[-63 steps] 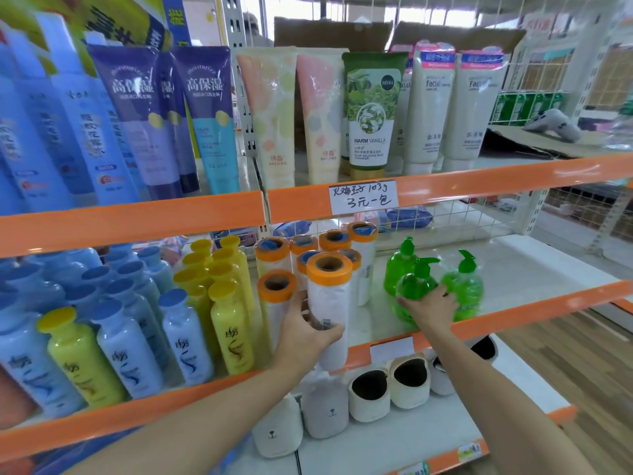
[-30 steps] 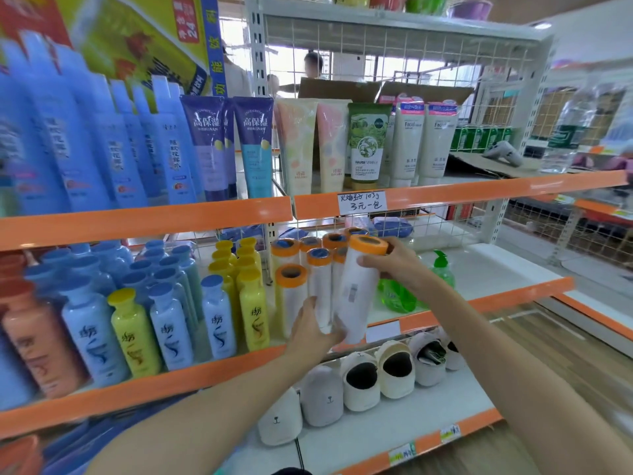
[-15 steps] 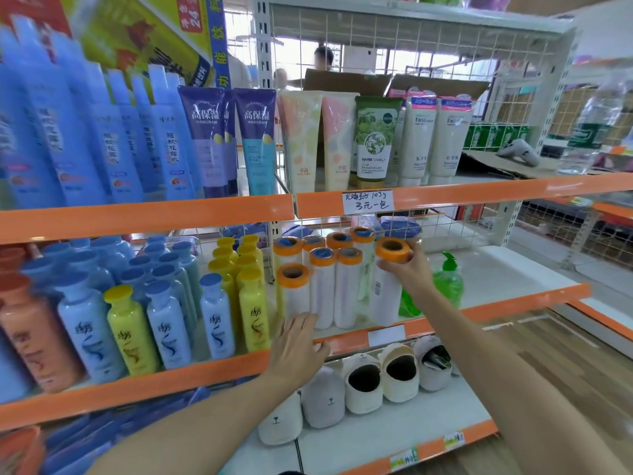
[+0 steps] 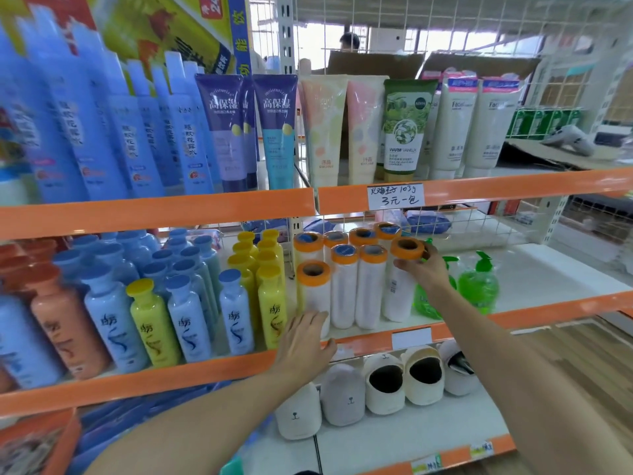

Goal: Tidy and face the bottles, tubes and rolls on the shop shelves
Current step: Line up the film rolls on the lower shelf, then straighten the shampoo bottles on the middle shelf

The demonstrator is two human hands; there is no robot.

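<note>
Eight rolls, or thereabouts, stand upright on the middle shelf [image 4: 548, 303], between the yellow bottles [image 4: 270, 303] and the green pump bottles [image 4: 478, 293]; the back ones partly hide each other, so the count is approximate.

Item in hand: end roll [image 4: 399, 289], rightmost of the front row, white wrapped body with an orange ring on top. My right hand [image 4: 426, 269] grips it high up, fingers curled round the orange ring and the shoulder just below. It stands on the shelf, close beside its neighbour.

Second hand: my left hand [image 4: 303, 341] lies flat with fingers relaxed and held together, at the shelf's front edge, touching or nearly touching the foot of the front left roll [image 4: 313, 296]; it grips nothing. My two hands are well apart.

Handling, as I judge it: light for its bulk, hollow through the core, the body soft and a little yielding under the wrap. The wrap looks smooth, so likely slippery. Tall and narrow, it should tip easily and could knock the row over. Not fragile.

Where to take hold: the orange ring looks stiffest, good for turning the printed label forward. For lifting or sliding, mid-body with the other hand steadying the foot seems safer.

Neighbours: pump bottles in loose clear bags just to the right; keep clear of their spouts.
</note>
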